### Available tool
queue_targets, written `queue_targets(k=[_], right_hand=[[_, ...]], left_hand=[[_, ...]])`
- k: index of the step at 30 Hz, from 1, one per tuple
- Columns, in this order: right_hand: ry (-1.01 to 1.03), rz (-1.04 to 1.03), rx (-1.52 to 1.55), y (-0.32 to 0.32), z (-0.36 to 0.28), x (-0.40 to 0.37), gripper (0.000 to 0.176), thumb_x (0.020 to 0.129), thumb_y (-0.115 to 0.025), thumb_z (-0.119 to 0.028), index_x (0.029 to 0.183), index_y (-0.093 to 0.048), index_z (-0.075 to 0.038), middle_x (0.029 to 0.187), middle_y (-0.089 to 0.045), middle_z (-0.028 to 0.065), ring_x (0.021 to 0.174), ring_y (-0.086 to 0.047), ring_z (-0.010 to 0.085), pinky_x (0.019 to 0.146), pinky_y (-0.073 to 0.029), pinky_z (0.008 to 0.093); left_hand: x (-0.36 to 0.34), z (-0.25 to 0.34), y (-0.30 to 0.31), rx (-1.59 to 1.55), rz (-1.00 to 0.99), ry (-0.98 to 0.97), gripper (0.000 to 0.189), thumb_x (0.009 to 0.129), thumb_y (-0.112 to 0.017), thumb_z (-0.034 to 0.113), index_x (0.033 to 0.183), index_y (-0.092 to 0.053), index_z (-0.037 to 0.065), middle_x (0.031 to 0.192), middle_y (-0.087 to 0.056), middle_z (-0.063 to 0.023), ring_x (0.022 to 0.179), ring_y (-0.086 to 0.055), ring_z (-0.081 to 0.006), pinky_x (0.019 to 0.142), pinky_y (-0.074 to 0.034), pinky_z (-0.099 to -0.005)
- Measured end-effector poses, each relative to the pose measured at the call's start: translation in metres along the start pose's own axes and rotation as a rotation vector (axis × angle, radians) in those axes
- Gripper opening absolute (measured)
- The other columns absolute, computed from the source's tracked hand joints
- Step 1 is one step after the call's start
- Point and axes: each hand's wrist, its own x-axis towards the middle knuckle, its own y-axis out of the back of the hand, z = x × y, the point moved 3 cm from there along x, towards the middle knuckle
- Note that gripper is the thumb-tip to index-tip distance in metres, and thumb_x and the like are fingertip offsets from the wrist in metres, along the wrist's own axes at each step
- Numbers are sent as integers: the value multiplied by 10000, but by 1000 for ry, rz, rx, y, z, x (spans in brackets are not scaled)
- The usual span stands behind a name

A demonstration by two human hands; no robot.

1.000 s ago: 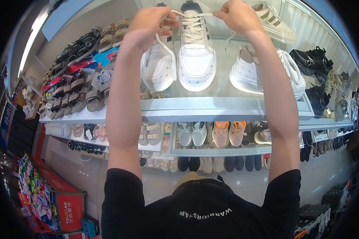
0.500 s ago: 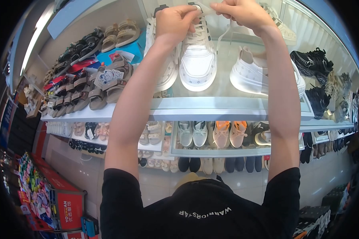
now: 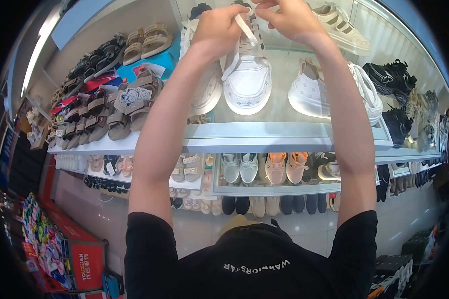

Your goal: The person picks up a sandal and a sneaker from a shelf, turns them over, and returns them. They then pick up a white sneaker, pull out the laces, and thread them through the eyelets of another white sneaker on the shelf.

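A white sneaker [image 3: 247,87] with dark side stripes stands on the glass shelf, toe toward me. My left hand [image 3: 219,29] is closed at its upper end, with a white shoelace [image 3: 246,31] pinched in the fingers and a loop hanging over the laced front. Just right of it, my right hand [image 3: 287,19] is bent with fingers drawn together near the top of the shoe; what it holds, if anything, is too small to make out. Beside the sneaker, partly behind my left forearm, stands another white shoe [image 3: 207,92].
Other white shoes [image 3: 307,89] stand right on the shelf, near black sneakers [image 3: 390,79]. Sandals [image 3: 119,112] and a blue box [image 3: 170,60] are at the left. The shelf's front edge [image 3: 264,145] crosses below, above lower rows of shoes [image 3: 239,167].
The lace now hangs as a loop from my left hand down over the sneaker's front. My right hand has shifted left, closer to my left hand.
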Motion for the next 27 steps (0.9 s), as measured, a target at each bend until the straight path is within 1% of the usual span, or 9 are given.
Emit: queue_targets(k=[3, 5, 10, 12, 15, 17, 19, 25, 27], right_hand=[[57, -41, -75, -14, -3, -4, 328, 838, -747, -262, 1092, -695, -61, 888, -747, 125, 818, -718, 255, 757, -554, 402], [25, -23, -74, -19, -1, -2, 321, 836, -745, -257, 1071, -692, -45, 849, -743, 133, 761, -714, 247, 735, -561, 389], [-185, -60, 510, -29, 11, 2, 248, 909, -741, -232, 986, -666, -8, 805, -727, 122, 746, -705, 184, 674, -566, 323], [-163, -80, 565, -32, 12, 5, 232, 923, -730, -223, 974, -660, -9, 802, -723, 114, 743, -701, 176, 666, -566, 316], [-139, -106, 556, -28, 11, 3, 230, 929, -726, -217, 961, -651, -2, 802, -719, 106, 733, -694, 169, 655, -565, 311], [-133, -115, 493, -18, 3, -1, 243, 922, -732, -219, 961, -647, 5, 805, -718, 107, 726, -691, 169, 652, -564, 312], [-38, -108, 195, -10, -7, -4, 255, 910, -743, -225, 966, -646, 5, 807, -713, 106, 717, -684, 166, 651, -563, 314], [-128, -57, 657, -27, 5, 2, 236, 902, -741, -219, 988, -655, -17, 804, -709, 91, 723, -683, 166, 664, -561, 311], [-124, -127, 546, -12, -8, -7, 230, 911, -730, -212, 989, -649, -11, 803, -705, 89, 736, -685, 167, 674, -561, 310]], left_hand=[[-1, -1, 0, -12, -9, 46, 204, 943, -560, 103, 1074, -692, 19, 814, -712, -170, 719, -699, -253, 672, -535, -358], [-1, 0, 1, 32, -11, 10, 191, 942, -562, 105, 1059, -691, 25, 823, -709, -184, 732, -701, -285, 677, -534, -372], [0, 4, 2, 157, -39, -11, 152, 939, -575, 111, 1011, -689, 41, 847, -697, -219, 774, -692, -381, 692, -532, -411], [-1, 4, 2, 125, -24, -52, 145, 940, -583, 122, 987, -689, 37, 844, -688, -239, 790, -685, -409, 696, -530, -431], [-2, -1, 2, 136, 14, -119, 169, 942, -583, 149, 1009, -660, 13, 825, -689, -240, 784, -688, -404, 699, -530, -439], [-2, -4, 1, 112, 24, -62, 191, 943, -584, 165, 1030, -637, 3, 829, -695, -233, 788, -692, -396, 700, -532, -436], [-3, -8, 2, 91, 38, -6, 219, 943, -585, 181, 1052, -615, -6, 834, -700, -227, 791, -696, -388, 701, -533, -434], [-4, -12, 0, 77, 13, 46, 258, 950, -583, 208, 1086, -578, -10, 864, -708, -206, 817, -702, -359, 716, -537, -419], [-5, -9, -2, 92, 44, -127, 257, 954, -585, 201, 1097, -573, -13, 851, -703, -209, 815, -701, -349, 717, -536, -408]])
